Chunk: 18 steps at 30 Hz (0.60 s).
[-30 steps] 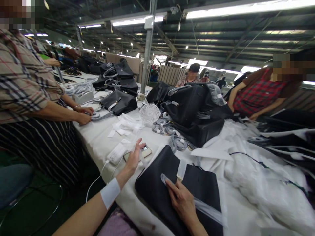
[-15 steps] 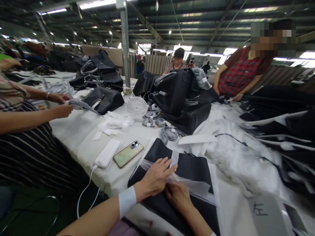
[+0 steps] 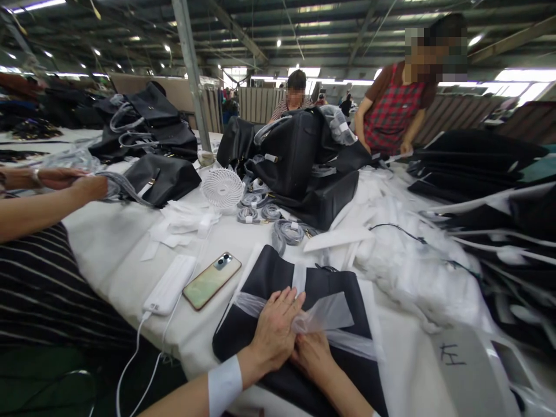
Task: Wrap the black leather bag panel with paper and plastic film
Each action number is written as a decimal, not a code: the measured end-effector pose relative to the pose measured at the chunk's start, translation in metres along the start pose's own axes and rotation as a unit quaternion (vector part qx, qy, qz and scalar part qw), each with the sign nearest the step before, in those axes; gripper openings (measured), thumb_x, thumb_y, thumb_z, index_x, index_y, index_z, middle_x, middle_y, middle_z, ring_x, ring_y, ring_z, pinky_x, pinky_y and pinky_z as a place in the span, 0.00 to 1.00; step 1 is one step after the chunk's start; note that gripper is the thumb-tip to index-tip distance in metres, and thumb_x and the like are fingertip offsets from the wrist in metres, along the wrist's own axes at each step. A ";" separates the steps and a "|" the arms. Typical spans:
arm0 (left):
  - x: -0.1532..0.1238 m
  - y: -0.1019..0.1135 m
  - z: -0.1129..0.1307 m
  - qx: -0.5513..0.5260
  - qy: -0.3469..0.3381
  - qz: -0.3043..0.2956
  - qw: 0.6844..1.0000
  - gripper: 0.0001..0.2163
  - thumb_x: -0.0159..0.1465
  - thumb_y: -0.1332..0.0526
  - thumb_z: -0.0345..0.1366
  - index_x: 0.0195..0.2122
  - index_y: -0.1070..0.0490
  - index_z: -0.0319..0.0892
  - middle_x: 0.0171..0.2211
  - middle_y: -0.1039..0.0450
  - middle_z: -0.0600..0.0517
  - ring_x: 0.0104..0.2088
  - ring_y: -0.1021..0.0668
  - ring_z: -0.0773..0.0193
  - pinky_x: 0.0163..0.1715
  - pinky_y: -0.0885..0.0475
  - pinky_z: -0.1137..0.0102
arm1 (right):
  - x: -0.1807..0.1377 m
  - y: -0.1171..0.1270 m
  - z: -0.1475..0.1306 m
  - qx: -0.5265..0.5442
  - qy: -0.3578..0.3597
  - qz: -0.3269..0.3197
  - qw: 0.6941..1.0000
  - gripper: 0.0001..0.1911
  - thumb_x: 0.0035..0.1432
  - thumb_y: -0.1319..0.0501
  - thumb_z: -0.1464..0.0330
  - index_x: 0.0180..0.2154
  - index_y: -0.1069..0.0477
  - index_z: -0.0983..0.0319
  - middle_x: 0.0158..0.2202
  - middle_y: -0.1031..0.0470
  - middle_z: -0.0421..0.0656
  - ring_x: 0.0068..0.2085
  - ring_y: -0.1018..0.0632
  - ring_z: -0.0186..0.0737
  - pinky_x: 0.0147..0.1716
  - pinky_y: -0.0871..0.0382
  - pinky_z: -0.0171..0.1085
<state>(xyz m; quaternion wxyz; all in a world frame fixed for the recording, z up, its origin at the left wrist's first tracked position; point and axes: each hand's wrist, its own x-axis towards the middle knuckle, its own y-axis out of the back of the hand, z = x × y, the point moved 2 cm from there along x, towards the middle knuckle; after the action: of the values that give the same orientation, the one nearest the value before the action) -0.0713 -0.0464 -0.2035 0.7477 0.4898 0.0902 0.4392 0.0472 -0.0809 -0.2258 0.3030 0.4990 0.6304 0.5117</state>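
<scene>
A flat black leather-look bag (image 3: pixel 321 284) lies in front of me on a white sheet, with translucent plastic strips (image 3: pixel 249 303) wrapped across and down it. My left hand (image 3: pixel 278 327) rests flat on the middle of the bag where the strips cross, fingers stretched out. Tucked against it from below, my right hand (image 3: pixel 313 354) is curled at the crossing, closed on the plastic strip. Its fingertips are hidden by the left hand and the plastic. One loose strip end (image 3: pixel 332 313) sticks up to the right above my right hand.
A phone (image 3: pixel 212 280), a cabled white power strip (image 3: pixel 170 285) and a white fan (image 3: pixel 222 188) lie left and ahead. Black bags (image 3: pixel 289 153) and coiled straps (image 3: pixel 291 231) sit beyond. Crumpled plastic (image 3: pixel 403 260) is right. A co-worker's hands (image 3: pixel 82 182) hold wrapped straps at left.
My view has swung slightly right. The loose strip end has lifted and folded upward beside my right hand. Both hands stay pressed together on the bag.
</scene>
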 end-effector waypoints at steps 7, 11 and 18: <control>-0.004 -0.006 -0.003 0.049 -0.023 0.017 0.998 0.29 0.64 0.51 0.31 0.67 0.53 0.38 0.66 0.47 0.46 0.65 0.42 0.56 0.63 0.43 0.56 | -0.002 0.009 0.003 0.104 0.008 0.161 0.981 0.21 0.52 0.50 0.75 0.45 0.26 0.65 0.41 0.22 0.52 0.42 0.22 0.49 0.47 0.28 0.47; -0.004 -0.008 0.001 0.073 -0.026 0.070 0.995 0.25 0.69 0.54 0.41 0.65 0.48 0.31 0.62 0.39 0.39 0.63 0.37 0.54 0.61 0.39 0.55 | 0.000 0.018 0.006 0.202 -0.020 0.223 0.954 0.15 0.56 0.51 0.73 0.38 0.27 0.62 0.32 0.25 0.45 0.34 0.23 0.42 0.37 0.27 0.39; -0.007 -0.020 0.003 0.248 -0.103 0.120 0.956 0.26 0.69 0.52 0.45 0.62 0.42 0.34 0.60 0.35 0.42 0.59 0.33 0.54 0.58 0.38 0.59 | -0.005 0.033 0.011 0.298 -0.121 0.289 0.902 0.14 0.63 0.50 0.65 0.41 0.28 0.62 0.33 0.23 0.45 0.33 0.23 0.39 0.36 0.28 0.34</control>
<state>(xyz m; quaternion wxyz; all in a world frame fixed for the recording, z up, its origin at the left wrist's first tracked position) -0.0618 -0.0563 -0.2203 0.5492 0.7099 0.0592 0.4368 0.0696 -0.0828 -0.1989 0.0529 0.7844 0.5402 0.3002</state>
